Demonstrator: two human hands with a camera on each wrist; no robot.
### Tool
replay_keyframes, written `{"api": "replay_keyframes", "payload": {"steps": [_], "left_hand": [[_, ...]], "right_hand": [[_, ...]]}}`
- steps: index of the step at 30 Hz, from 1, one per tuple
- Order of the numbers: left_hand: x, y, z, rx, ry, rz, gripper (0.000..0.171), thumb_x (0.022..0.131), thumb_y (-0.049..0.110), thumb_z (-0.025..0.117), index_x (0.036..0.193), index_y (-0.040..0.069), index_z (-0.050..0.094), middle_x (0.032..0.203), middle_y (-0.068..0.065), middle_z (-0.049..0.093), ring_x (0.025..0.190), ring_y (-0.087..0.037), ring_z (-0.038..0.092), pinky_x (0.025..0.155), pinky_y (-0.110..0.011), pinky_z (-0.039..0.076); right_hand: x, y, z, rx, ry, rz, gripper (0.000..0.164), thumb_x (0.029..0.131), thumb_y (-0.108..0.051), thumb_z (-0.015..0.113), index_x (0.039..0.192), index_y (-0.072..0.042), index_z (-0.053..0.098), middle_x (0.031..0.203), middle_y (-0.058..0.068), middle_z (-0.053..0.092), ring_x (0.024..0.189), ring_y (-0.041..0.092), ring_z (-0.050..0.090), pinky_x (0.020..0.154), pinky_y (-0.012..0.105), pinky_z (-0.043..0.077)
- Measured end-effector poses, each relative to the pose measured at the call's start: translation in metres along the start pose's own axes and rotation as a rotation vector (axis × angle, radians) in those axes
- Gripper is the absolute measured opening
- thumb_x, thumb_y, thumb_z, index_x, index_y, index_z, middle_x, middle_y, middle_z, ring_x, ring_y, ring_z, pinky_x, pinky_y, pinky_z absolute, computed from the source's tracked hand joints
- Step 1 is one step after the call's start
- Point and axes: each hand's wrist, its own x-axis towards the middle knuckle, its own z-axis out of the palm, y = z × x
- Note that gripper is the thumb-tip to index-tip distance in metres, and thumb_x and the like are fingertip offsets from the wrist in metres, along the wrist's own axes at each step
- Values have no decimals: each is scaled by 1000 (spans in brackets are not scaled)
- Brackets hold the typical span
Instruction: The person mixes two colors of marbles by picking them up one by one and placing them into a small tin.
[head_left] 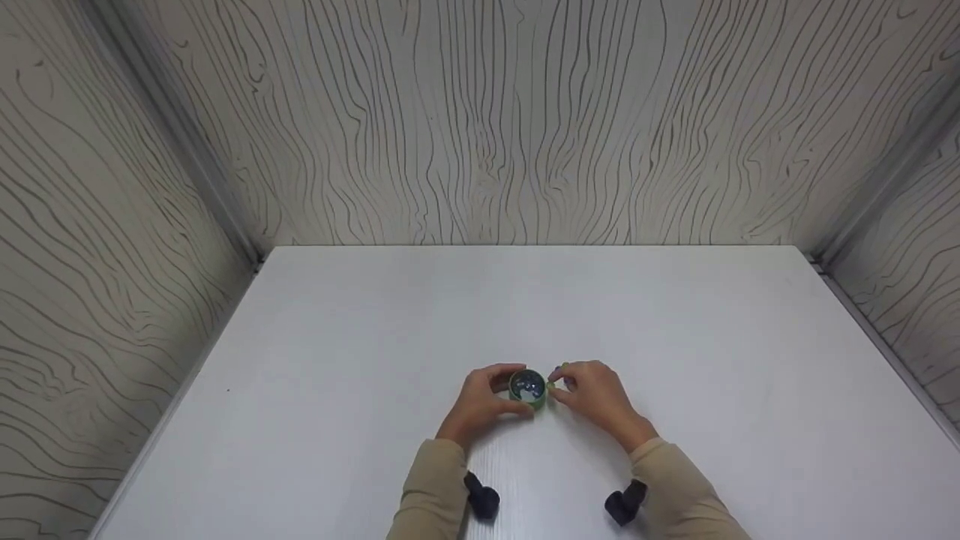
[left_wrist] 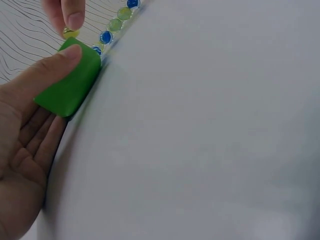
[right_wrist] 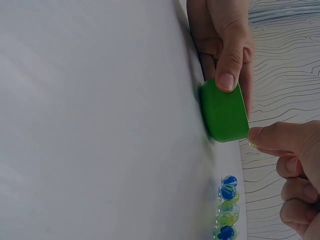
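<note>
Head view shows, nearest, the tan sleeves [head_left: 433, 491], with dark devices [head_left: 484, 502] at the wrists just behind the two hands. Farther out, the left hand [head_left: 474, 399] is partly closed, curved around a green cup [right_wrist: 222, 112] that stands upright on the surface [head_left: 337, 337]: its thumb presses the near side, its fingers wrap the far side. Dark, glossy contents show in the cup's mouth, too small to make out singly. Just to its right, the right hand [head_left: 595, 390] is nearly closed, pinching a yellow-green marble [left_wrist: 71, 33] between thumb and forefinger at the cup's rim, its other fingers curled toward the palm; whether marble and rim touch, I cannot tell. Close by the right hand's fingers, on the surface, lies a row of marbles [right_wrist: 226, 218], blue and yellow-green. Well beyond both hands rises the back wall [head_left: 450, 127], patterned with wavy wood-grain lines.
</note>
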Motion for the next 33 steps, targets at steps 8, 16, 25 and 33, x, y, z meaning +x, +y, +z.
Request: {"api": "replay_keyframes", "payload": {"steps": [8,16,25,33], "left_hand": [[1,0,0,-2,0,13,62,69,8,84,126,11,62,127,-10,66,122,-26,62,108,-36,50],[2,0,0,-15,4,17,62,68,8,84,126,10,62,126,-10,66,121,-27,62,107,-36,51],[1,-1,0,-9,7,27,61,69,7,84,126,10,62,126,-10,66,121,-27,62,106,-35,51],[2,-2,0,-7,6,13,62,69,8,84,126,10,62,126,-10,66,121,-26,62,106,-34,51]], "right_hand": [[2,0,-3,-4,4,-54,11,76,-9,78,87,-11,76,57,-3,51,59,6,38,54,17,31],[4,-3,-2,10,-6,-39,12,77,-10,77,89,-11,77,64,-3,60,62,6,41,56,16,34],[4,-6,1,9,17,-61,13,76,-12,78,88,-11,77,64,-4,61,61,5,40,55,16,33],[4,-6,4,5,33,-102,12,76,-12,79,87,-11,76,61,-4,58,60,3,38,54,15,31]]}}
